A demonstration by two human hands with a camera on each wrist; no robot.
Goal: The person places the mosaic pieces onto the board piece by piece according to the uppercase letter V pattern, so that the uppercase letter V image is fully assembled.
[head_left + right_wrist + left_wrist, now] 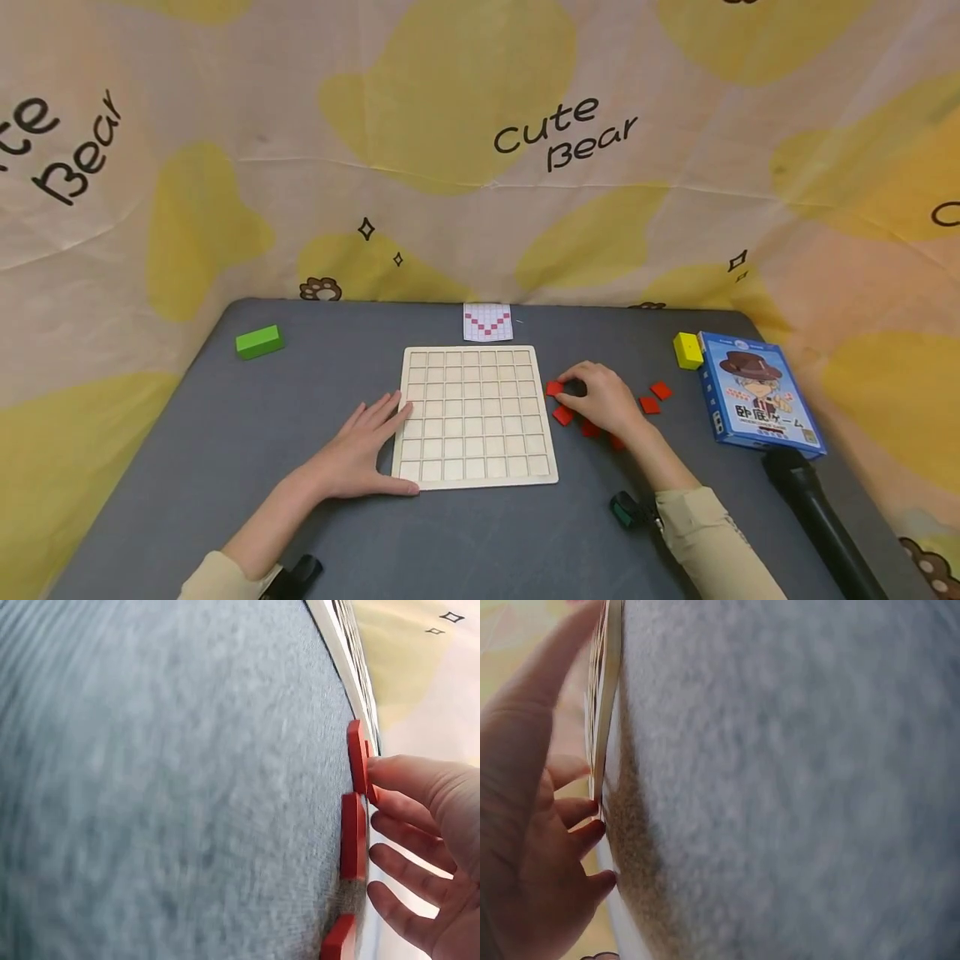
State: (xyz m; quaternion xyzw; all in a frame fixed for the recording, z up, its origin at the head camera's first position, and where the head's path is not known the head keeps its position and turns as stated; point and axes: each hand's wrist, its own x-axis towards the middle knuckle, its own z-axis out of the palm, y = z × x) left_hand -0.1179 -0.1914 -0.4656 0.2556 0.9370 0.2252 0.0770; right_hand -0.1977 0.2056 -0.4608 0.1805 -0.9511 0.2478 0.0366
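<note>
A pale wooden grid board [472,417] lies flat on the grey table, its squares bare. My left hand [363,454] rests at the board's left side, fingers spread along that edge and thumb at the near left corner. At the right edge, my right hand [602,398] pinches a red square tile [554,388] between thumb and index finger. Its other fingers are loosely bent in the right wrist view. Close by lie more red tiles [562,415], some partly hidden under the hand and wrist. Two further tiles [649,405] sit to the right of the hand.
Behind the board is a small pattern card [487,322] with a pink V of squares. A green block [259,342] stands far left. Toward the right are a yellow block [687,351], a blue game box [761,392] and a black microphone-like object [821,517].
</note>
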